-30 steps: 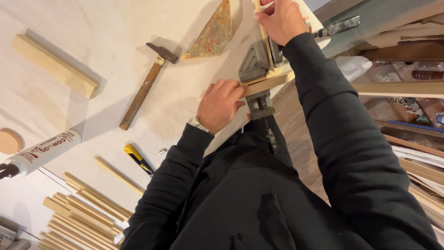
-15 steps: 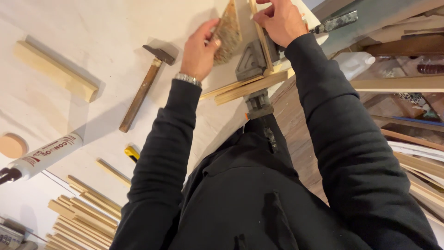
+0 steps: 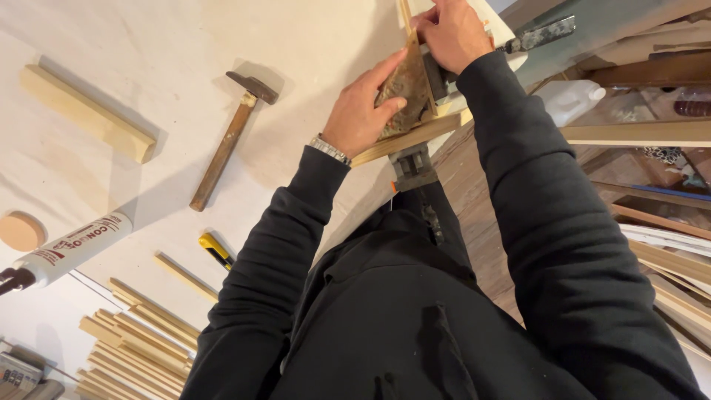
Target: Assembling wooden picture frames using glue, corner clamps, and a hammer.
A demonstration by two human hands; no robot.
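**Two hands at the clamp on the table edge**

A metal clamp (image 3: 412, 164) sits at the edge of the white table (image 3: 148, 44). It grips a flat wooden strip (image 3: 415, 137) that lies across it.

The left hand (image 3: 361, 111) is just above the clamp. Its fingers are spread and press on a rough brown triangle-shaped piece (image 3: 404, 92). The piece stands on the wooden strip and touches it.

The right hand (image 3: 448, 33) is higher up, above the clamp. It is curled around the top of a thin upright stick (image 3: 406, 16), right next to the brown piece. How tight the grip is, I cannot tell.

Both arms wear black sleeves. A silver watch band (image 3: 329, 150) is on the left wrist.

Left of the clamp lies a hammer (image 3: 231, 137) with a wooden handle. Further left is a short wooden block (image 3: 87, 112). Below the hammer, well away from the clamp, lie a white tube (image 3: 70, 248), a small yellow and black tool (image 3: 216, 250) and a pile of thin wooden sticks (image 3: 137, 341). A round wooden disc (image 3: 21, 231) sits by the tube.

Right of the clamp are long wooden boards (image 3: 637, 133).
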